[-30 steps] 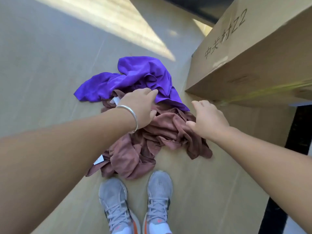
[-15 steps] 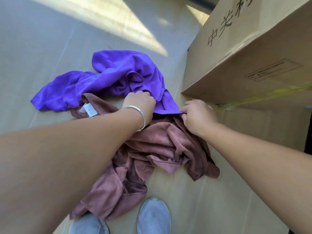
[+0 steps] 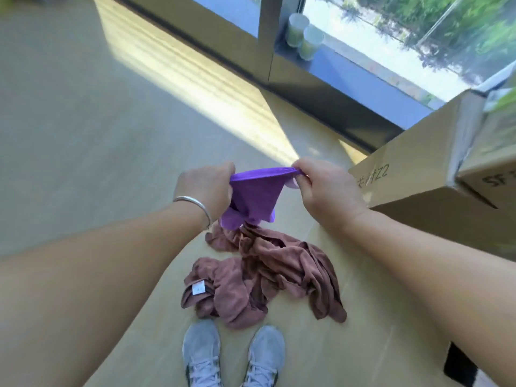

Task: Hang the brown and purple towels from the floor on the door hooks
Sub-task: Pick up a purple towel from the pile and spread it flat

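Head view: left hand (image 3: 205, 188) and right hand (image 3: 325, 185) each pinch the purple towel's (image 3: 255, 196) top edge, stretching it taut, likely to find a hanging edge. Brown towel (image 3: 268, 275) lies crumpled on the floor (image 3: 83, 135) below.

both hands (image 3: 206, 188) (image 3: 326, 185) have lifted the purple towel (image 3: 254, 195) off the brown towel (image 3: 268, 275).
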Demonstrator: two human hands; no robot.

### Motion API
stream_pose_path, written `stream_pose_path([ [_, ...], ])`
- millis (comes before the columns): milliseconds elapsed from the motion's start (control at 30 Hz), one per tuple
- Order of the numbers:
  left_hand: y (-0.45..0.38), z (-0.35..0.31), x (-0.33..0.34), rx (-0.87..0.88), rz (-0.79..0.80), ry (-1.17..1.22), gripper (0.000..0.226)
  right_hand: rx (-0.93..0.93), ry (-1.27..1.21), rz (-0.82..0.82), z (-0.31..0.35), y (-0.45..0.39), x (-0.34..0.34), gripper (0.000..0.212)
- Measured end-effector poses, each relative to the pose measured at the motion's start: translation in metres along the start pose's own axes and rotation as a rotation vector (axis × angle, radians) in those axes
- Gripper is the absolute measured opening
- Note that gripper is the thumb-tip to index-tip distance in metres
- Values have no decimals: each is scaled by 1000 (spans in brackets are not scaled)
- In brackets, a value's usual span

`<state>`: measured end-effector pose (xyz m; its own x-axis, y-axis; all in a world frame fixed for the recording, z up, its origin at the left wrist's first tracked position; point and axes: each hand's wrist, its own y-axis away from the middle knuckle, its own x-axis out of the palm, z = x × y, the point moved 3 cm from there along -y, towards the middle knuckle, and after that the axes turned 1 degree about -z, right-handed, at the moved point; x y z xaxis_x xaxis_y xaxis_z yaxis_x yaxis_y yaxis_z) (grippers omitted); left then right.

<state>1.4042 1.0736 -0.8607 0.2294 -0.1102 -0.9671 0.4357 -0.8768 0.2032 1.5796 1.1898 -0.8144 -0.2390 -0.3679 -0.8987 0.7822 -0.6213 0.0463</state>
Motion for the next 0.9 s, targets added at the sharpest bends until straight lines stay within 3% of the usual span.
stream_pose_path([
  [233,59,104,-153,-275,-133,-20,12,-283,67,-20,147,-52,-110,17],
  [433,141,214,-238,-501,-204,-77,11,-438,131,-119,272,-88,-158,17],
  [633,241,326,-275,-670,-226,-124,12,-542,185,-119,396,-106,-138,19],
  [900,390,475,-287,-858,-243,-135,19,-647,248,-40,555,-99,-58,22],
])
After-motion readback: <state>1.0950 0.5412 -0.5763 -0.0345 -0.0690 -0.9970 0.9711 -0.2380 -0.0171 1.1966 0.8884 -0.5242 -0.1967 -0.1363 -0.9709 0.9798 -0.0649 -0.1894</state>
